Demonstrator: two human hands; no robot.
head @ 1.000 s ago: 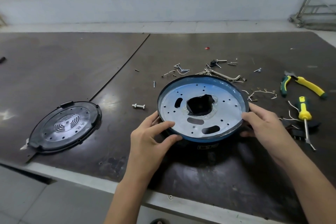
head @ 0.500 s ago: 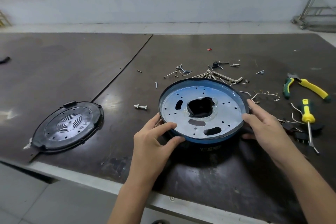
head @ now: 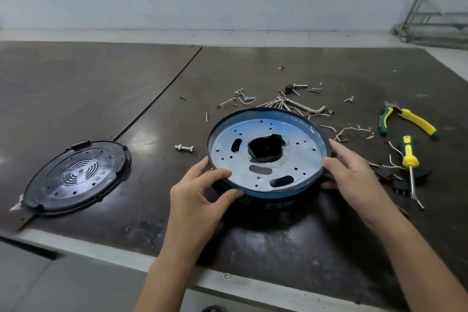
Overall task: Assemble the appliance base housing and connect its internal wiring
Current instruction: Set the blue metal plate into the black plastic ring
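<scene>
A round blue-rimmed base housing (head: 268,192) stands on the dark table, with a perforated metal plate (head: 298,152) inside and a black central opening. My left hand (head: 202,192) grips its near-left rim, thumb over the edge. My right hand (head: 352,175) holds the right rim, fingers curled along the side. A black round bottom cover (head: 76,177) with a vent grille lies flat to the left, apart from the housing. Loose wires with terminals (head: 354,132) lie to the right of the housing.
Several screws and metal brackets (head: 278,101) are scattered behind the housing; a white bolt (head: 184,147) lies to its left. Green-yellow pliers (head: 407,121) and a yellow screwdriver (head: 409,157) rest at the right, by small black connectors (head: 402,185). The table's front edge (head: 177,268) runs near me.
Both hands keep their hold on the housing rim. The view has shifted slightly; the housing itself has hardly moved.
</scene>
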